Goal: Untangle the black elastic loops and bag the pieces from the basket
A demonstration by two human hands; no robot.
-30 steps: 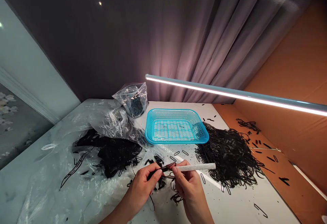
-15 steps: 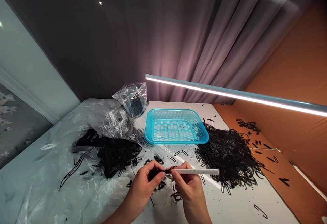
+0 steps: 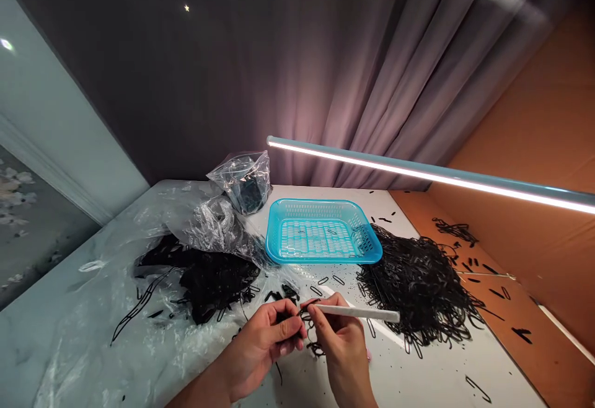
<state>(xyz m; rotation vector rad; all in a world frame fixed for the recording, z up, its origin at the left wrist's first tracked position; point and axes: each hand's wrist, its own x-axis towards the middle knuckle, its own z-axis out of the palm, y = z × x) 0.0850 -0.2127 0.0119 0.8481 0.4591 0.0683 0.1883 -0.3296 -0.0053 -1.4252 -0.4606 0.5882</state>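
Observation:
My left hand is closed, fingers curled around a small black rubbery piece that sticks out past the fingertips. Pinched in my right hand is a slim white stick-like tool; its far end points right, and its tip by the left fingers is hidden. The two hands almost meet above the table, in front of the blue basket. Black scraps lie just beyond them, and a few thin black loops lie between them.
A blue plastic basket stands mid-table. On its right spreads a large heap of black loops; on its left, black sheet pieces lie on clear plastic. Behind are a clear bag and a lit tube lamp.
My left hand has turned and opened slightly away from the right, showing more of its fingers. The right hand keeps the white tool, now tilted a little. The view has shifted slightly.

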